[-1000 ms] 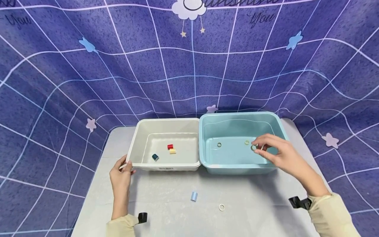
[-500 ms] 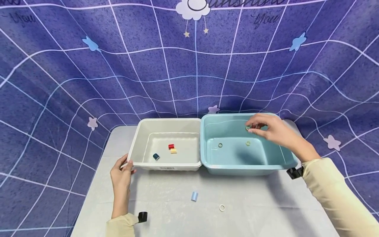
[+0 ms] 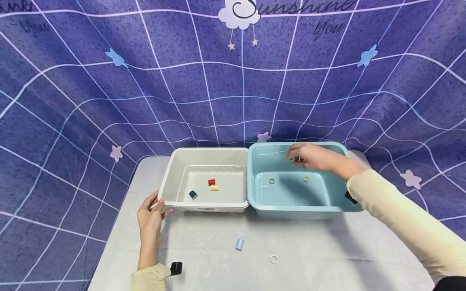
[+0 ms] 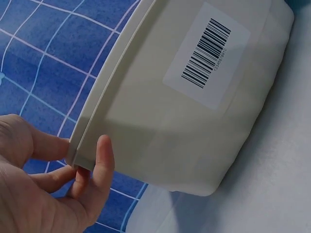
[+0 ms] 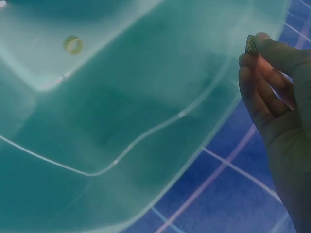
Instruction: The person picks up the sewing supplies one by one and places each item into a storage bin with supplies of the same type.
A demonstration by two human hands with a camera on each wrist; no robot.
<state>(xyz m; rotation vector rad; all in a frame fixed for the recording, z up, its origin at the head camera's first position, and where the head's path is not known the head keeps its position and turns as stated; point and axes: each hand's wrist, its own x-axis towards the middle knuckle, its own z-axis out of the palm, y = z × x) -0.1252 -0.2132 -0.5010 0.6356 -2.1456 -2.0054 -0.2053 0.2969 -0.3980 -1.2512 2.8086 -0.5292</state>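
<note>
My left hand [image 3: 150, 224] grips the front left corner of a white plastic bin [image 3: 205, 204]; the left wrist view shows thumb and fingers at its rim [image 4: 95, 114]. Above the back part of a light blue bin [image 3: 302, 209], my right hand [image 3: 311, 157] pinches a small ring [image 5: 250, 45] with a green dotted surface, seen edge-on in the right wrist view. A greenish ring [image 3: 272, 181] and a yellow-green ring [image 3: 306, 179] lie on the blue bin's floor. Inside the white bin are red [image 3: 211, 182], yellow [image 3: 214, 188] and dark teal thread spools [image 3: 193, 195].
On the grey-white table [image 3: 204, 262], in front of the bins, lie a light blue thread spool [image 3: 239, 244] and a white ring [image 3: 274, 259]. The bins stand side by side, touching. Behind them hangs a purple-blue patterned cloth [image 3: 182, 81].
My right hand has moved back and then left over the blue bin, still pinching the ring. The left hand keeps its hold on the white bin's corner. The head view has shifted slightly.
</note>
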